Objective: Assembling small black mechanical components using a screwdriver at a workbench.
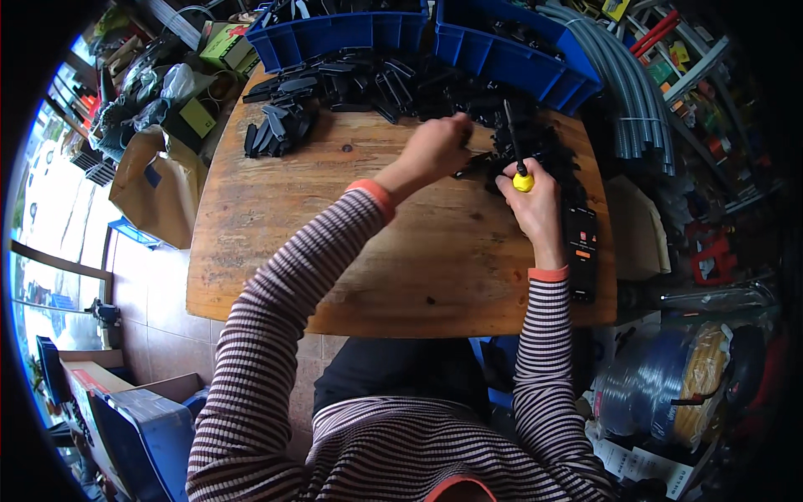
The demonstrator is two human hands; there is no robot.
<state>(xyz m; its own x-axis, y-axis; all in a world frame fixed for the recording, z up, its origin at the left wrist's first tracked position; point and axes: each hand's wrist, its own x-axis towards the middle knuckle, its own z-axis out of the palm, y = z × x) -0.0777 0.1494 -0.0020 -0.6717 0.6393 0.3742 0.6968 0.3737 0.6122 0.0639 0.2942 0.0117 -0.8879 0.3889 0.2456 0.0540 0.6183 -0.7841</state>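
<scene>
My right hand (535, 201) is closed around a screwdriver (514, 138) with a yellow handle end and a dark shaft pointing away from me. It is over the right side of the wooden table (376, 251), beside a heap of black parts (548, 155). Reaching past the table's middle, my left hand (431, 155) has its fingers curled together, slightly blurred. Whatever lies between those fingers is hidden. Just beyond it, long flat black plastic pieces (389, 84) spread along the far edge. A smaller cluster of dark grey pieces (272, 132) lies at the far left.
Two blue plastic crates (351, 33) with black parts stand along the far edge. A phone (581, 251) with a lit screen lies by the right edge. Grey conduit pipes (631, 92) hang at the far right; a brown paper bag (155, 188) stands left of the table.
</scene>
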